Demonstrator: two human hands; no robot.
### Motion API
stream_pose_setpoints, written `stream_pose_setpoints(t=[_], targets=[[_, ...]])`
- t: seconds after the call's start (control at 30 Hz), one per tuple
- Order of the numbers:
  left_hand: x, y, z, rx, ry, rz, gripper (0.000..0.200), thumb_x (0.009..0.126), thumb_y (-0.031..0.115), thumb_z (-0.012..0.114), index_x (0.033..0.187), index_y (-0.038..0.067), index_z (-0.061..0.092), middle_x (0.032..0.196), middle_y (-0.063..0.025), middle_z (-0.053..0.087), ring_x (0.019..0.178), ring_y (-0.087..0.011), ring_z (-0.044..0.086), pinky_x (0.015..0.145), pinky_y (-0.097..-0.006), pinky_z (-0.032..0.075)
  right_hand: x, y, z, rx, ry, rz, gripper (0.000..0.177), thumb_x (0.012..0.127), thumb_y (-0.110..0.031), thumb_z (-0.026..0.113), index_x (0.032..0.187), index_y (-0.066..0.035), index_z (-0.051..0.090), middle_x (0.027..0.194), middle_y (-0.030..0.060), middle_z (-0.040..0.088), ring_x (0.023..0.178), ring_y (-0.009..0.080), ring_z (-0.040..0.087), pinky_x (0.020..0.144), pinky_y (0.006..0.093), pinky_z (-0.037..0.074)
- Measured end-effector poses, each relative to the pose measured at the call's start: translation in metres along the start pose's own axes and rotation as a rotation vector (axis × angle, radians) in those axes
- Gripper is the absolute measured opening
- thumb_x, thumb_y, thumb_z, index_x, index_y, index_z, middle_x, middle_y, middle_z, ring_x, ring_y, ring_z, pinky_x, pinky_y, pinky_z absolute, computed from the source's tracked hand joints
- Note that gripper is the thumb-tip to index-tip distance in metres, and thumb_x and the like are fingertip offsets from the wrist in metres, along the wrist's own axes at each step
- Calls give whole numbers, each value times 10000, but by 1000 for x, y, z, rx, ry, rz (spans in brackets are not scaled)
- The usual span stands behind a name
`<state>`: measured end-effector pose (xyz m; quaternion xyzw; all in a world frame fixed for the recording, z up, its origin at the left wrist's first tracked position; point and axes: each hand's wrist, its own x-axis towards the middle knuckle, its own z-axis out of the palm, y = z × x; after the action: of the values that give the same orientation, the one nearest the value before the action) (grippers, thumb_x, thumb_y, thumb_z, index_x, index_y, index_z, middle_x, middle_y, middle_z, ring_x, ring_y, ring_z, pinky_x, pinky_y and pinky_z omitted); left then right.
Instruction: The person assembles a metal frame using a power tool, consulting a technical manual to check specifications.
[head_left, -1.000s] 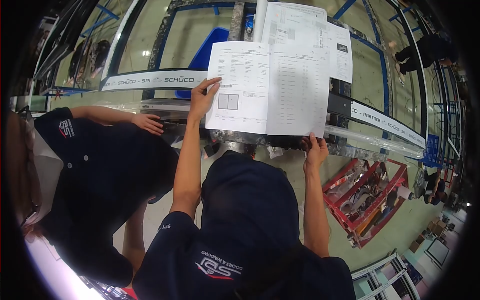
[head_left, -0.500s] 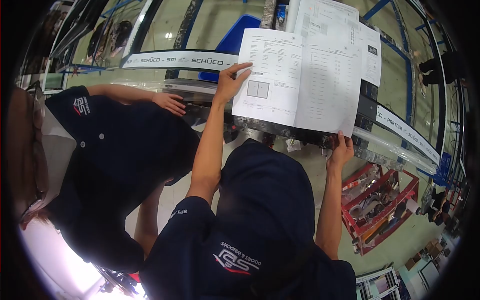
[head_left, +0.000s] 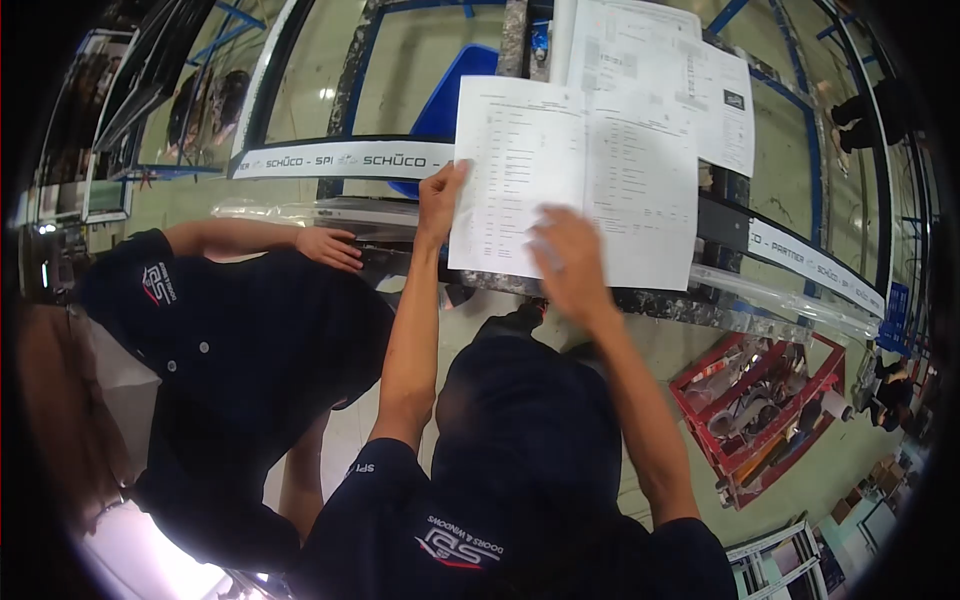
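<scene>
Printed sheets (head_left: 640, 215) lie spread like an open booklet across the frame in front of me, both pages covered in lists of small text. My left hand (head_left: 438, 205) pinches their left edge between thumb and fingers. Over the lower middle of the pages is my right hand (head_left: 572, 262), its fingers smeared by motion, so whether it touches the paper does not show. Behind the booklet, more printed papers (head_left: 640, 50) lie partly covered by it.
To my left a co-worker in a dark shirt (head_left: 250, 330) rests a hand (head_left: 328, 248) on the frame. A red toolbox (head_left: 760, 410) with tools stands on the floor at right. White SCHÜCO-printed strips (head_left: 340, 162) run along the frame, near a blue bin (head_left: 450, 100).
The page with a window drawing has given way to pages of text lists. My right hand has left the lower right corner and moved left over the sheets.
</scene>
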<state>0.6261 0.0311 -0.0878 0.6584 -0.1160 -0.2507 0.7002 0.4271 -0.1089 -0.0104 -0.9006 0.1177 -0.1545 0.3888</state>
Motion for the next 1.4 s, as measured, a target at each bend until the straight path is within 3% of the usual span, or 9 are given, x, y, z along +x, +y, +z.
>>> stream_pose_setpoints(t=[0.1, 0.2, 0.5, 0.9, 1.0, 1.07, 1.13, 1.2, 1.4], targets=[[-5, 15, 9, 9, 31, -18, 241, 948, 188, 632, 991, -35, 713, 848, -6, 678, 761, -42, 548, 680, -210, 439, 5, 54, -28, -273, -21, 81, 316, 880, -171, 634, 1196, -145, 635, 1362, -28, 556, 1323, 334, 408, 1123, 557, 211], [-4, 13, 10, 7, 34, -10, 238, 945, 182, 633, 1008, -32, 714, 837, 0, 675, 757, -39, 546, 679, -212, 436, 8, 57, -48, -323, -82, 53, 382, 878, -197, 649, 1258, -189, 620, 1409, -57, 524, 1380, 333, 336, 1142, 558, 168], [-4, 14, 9, 2, 63, -39, 238, 938, 174, 646, 1027, -34, 717, 829, 4, 667, 729, -41, 544, 656, -206, 428, 5, 60, -29, -285, -77, 154, 416, 877, -218, 658, 1290, -227, 612, 1430, -80, 507, 1433, 316, 256, 1167, 559, 81], [-4, 11, 6, 23, 55, -60, 258, 929, 217, 662, 1007, -21, 718, 817, -5, 674, 720, -42, 553, 641, -206, 429, 5, 57, -27, -313, -102, 155, 433, 886, -204, 631, 1317, -216, 582, 1467, -77, 463, 1428, 342, 253, 1150, 595, 89], [-5, 15, 5, 82, 87, -81, 264, 927, 222, 661, 995, -28, 713, 835, -17, 678, 736, -56, 556, 658, -217, 435, 2, 39, -23, -527, -112, 116, 493, 856, -236, 653, 1339, -225, 556, 1468, 13, 448, 1367, 357, 328, 1124, 606, 139], [-5, 15, 8, 138, 125, -51, 264, 926, 219, 661, 987, -33, 708, 855, -24, 681, 750, -66, 557, 671, -224, 440, -7, 9, -17, -604, -207, 83, 547, 816, -277, 688, 1343, -239, 547, 1373, 114, 477, 1242, 341, 427, 1054, 591, 243], [-5, 16, 6, 101, 88, -101, 282, 926, 217, 663, 1025, -45, 699, 889, -32, 684, 769, -77, 560, 698, -224, 447, -24, -5, -4, -402, -289, 64, 579, 791, -301, 711, 1344, -269, 542, 1246, 152, 493, 1137, 301, 475, 973, 546, 310], [-6, 20, 6, 81, 66, -153, 305, 928, 213, 663, 1073, -54, 687, 925, -41, 689, 790, -78, 567, 713, -223, 451, -21, -28, -3, -390, -379, 31, 609, 791, -291, 716, 1363, -210, 525, 1113, 119, 522, 1012, 263, 512, 885, 486, 352], [-4, 15, 4, 48, 96, -170, 327, 926, 200, 667, 1128, -58, 674, 961, -62, 701, 798, -81, 593, 717, -226, 469, 8, -10, -31, -116, 247, 350, 637, 806, -187, 739, 1369, -34, 484, 912, 93, 519, 813, 237, 512, 742, 364, 395]])
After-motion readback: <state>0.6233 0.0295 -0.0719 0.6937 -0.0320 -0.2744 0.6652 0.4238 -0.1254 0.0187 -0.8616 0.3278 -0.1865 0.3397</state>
